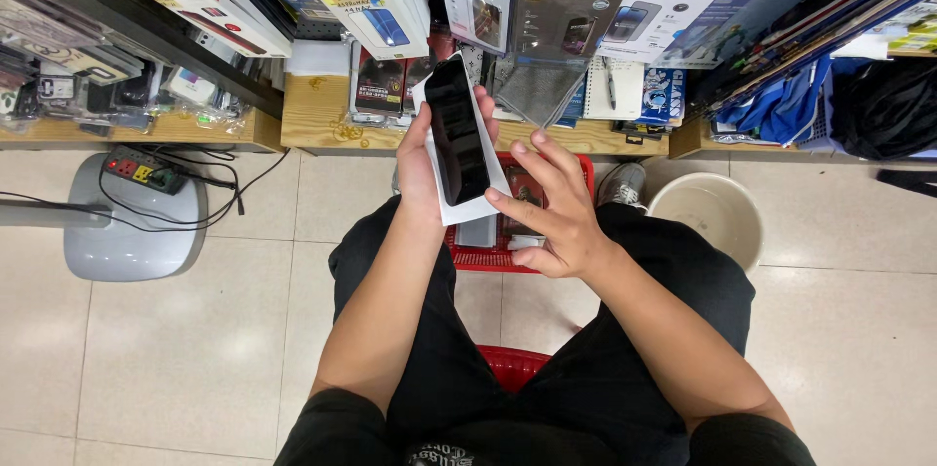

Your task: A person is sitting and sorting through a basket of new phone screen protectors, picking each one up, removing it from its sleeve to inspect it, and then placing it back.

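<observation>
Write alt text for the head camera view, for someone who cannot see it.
Seen from above, a seated person's left hand holds a white packet with a dark glass sheet on it, while the right hand touches its lower edge with a fingertip. Below sits a red basket on the tiled floor, with packaged goods on shelves ahead.

Head camera looks steeply down, close over the lap.

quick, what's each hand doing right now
left hand: closed around a dark glass panel on its white backing card
right hand: open, fingertips touching the card's lower edge
</observation>
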